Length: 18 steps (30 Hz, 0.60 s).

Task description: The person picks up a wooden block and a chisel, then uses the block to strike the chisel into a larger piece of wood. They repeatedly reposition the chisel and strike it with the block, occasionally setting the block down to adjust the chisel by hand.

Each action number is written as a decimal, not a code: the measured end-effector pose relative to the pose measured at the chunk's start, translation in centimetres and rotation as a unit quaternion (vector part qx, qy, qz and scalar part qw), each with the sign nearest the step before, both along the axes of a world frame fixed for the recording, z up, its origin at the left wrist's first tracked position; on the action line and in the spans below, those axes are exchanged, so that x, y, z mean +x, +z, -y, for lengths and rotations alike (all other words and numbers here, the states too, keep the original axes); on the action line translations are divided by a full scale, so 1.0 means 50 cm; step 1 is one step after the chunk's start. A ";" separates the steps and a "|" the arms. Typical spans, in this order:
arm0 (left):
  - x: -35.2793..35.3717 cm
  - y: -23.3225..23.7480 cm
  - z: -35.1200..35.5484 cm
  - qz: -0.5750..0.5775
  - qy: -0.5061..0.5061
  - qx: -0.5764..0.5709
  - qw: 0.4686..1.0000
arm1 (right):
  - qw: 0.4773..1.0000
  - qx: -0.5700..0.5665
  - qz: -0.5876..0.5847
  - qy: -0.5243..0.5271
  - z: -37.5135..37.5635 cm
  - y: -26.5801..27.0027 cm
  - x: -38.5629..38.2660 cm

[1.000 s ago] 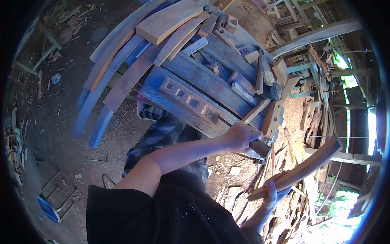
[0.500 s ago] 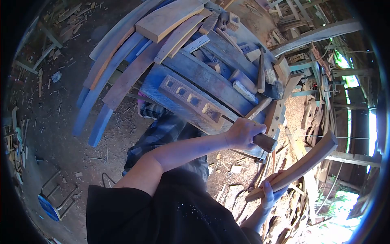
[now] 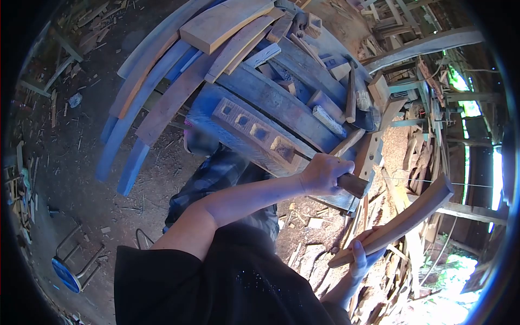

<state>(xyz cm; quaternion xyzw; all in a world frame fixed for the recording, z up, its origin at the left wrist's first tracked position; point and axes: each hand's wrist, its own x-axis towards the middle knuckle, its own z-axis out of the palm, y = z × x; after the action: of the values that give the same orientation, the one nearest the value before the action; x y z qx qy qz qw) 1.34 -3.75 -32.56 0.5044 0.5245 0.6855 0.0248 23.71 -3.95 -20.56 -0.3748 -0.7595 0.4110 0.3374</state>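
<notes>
My left hand is closed in a fist around a short, dark brown piece of wood; its squared end sticks out on the right and the rest is hidden by the fingers. Lower right, my right hand grips a curved wooden piece near its lower end, so that it slants up to the right. Just beyond my left hand lies a wooden beam with several square mortises on the workbench.
Long curved boards overhang the bench's left side. Wood offcuts and a tool with a wooden handle lie on the bench. A blue-seated stool lies at lower left. Scrap wood and shavings are heaped on the right.
The view has shifted very slightly. Both hands keep their grips and have hardly moved.
</notes>
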 end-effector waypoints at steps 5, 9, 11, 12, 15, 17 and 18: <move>-0.009 0.010 -0.004 0.042 0.024 -0.011 0.999 | 0.999 0.045 0.001 0.009 -0.025 0.020 0.011; -0.022 0.021 -0.003 0.074 0.035 0.009 0.997 | 0.997 0.071 0.041 0.013 -0.002 0.010 -0.010; -0.024 0.022 -0.005 0.089 0.058 -0.007 0.994 | 0.952 -0.048 0.303 -0.016 0.000 0.014 -0.058; -0.023 0.024 -0.007 0.086 0.056 -0.003 0.995 | 0.956 0.020 0.293 -0.008 -0.016 -0.011 -0.041; -0.025 0.020 0.001 0.100 0.067 -0.014 0.993 | 0.991 0.013 0.125 -0.050 -0.014 0.021 -0.037; -0.029 0.017 0.000 0.095 0.059 -0.008 0.994 | 0.997 0.006 0.056 0.044 -0.030 0.027 -0.005; -0.030 0.019 0.001 0.095 0.057 -0.006 0.994 | 0.999 0.014 -0.015 0.050 -0.022 0.017 -0.007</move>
<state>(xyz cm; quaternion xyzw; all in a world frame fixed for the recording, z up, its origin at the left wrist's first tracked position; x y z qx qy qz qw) -0.15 -3.79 -31.62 0.4057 0.5516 0.7278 0.0382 23.39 -2.86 -19.71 -0.3252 -0.7777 0.4228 0.3327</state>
